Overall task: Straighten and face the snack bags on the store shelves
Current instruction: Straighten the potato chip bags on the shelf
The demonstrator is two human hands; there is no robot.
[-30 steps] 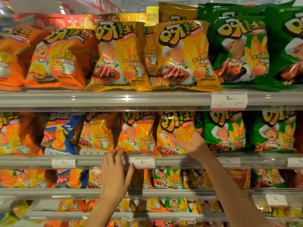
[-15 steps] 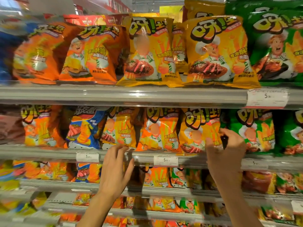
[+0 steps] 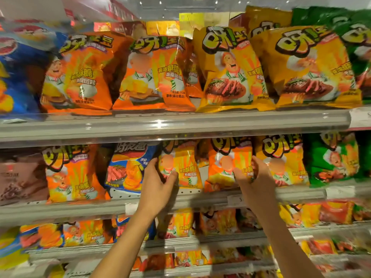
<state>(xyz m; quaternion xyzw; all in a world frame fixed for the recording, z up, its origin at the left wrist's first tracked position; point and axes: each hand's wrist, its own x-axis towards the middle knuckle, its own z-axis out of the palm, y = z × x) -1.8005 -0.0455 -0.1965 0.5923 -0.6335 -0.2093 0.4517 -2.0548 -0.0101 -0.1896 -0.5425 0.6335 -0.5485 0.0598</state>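
Observation:
On the middle shelf stand orange, yellow, blue and green snack bags. My left hand grips the left edge of a yellow-orange bag, thumb across its front and fingers behind its side. My right hand grips the right edge of the orange bag beside it, fingers curled round that edge. A blue bag leans just left of my left hand. A yellow bag stands right of my right hand.
The top shelf carries upright orange bags and yellow bags, with green bags at far right. Price tags sit on the shelf rails. Lower shelves hold smaller bags.
The view has shifted left and closer. My left hand rose from the shelf rail to a yellow-orange bag. My right hand moved left from the yellow bag to the orange one.

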